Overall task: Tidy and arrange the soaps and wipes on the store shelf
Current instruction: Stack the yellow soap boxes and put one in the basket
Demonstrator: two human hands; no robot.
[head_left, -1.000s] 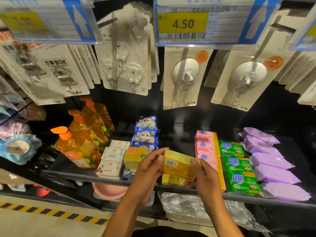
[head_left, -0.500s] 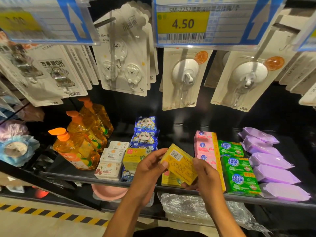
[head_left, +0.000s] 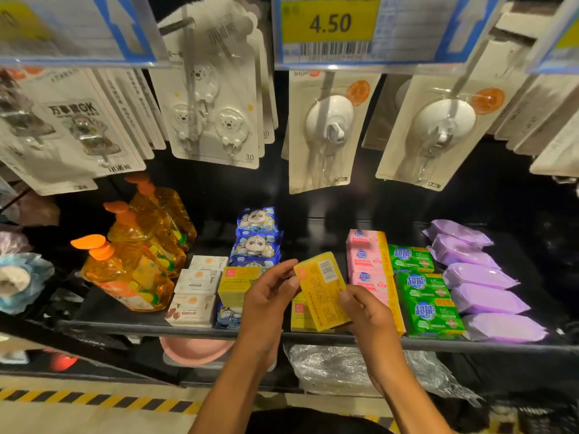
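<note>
Yellow soap box (head_left: 322,289) held tilted, barcode face up, just above shelf front edge (head_left: 125,327), both hands on it. Left hand (head_left: 266,296) at box's 9 o'clock, fingers half curled, thumb and fingertips nipping the upper left edge. Right hand (head_left: 366,311) at 4 o'clock, thumb on top face, fingers wrapped under the lower corner. Hands apart, box between them.

Second yellow box (head_left: 299,314) lies on the shelf right under the held one. Third yellow box (head_left: 236,281) at 9 o'clock behind the left hand, sitting on blue panda packs (head_left: 257,242). White soap boxes (head_left: 197,283) and orange pump bottles (head_left: 131,274) further toward 9. Pink soaps (head_left: 366,261), green soaps (head_left: 423,296), purple wipes packs (head_left: 482,299) in rows toward 3 o'clock. Pink basin (head_left: 194,350) on the level below at 7 o'clock; striped floor tape (head_left: 94,400) lower still. Carded hooks (head_left: 216,120) hang at 12 o'clock, 4.50 price tag (head_left: 329,23) above them.
</note>
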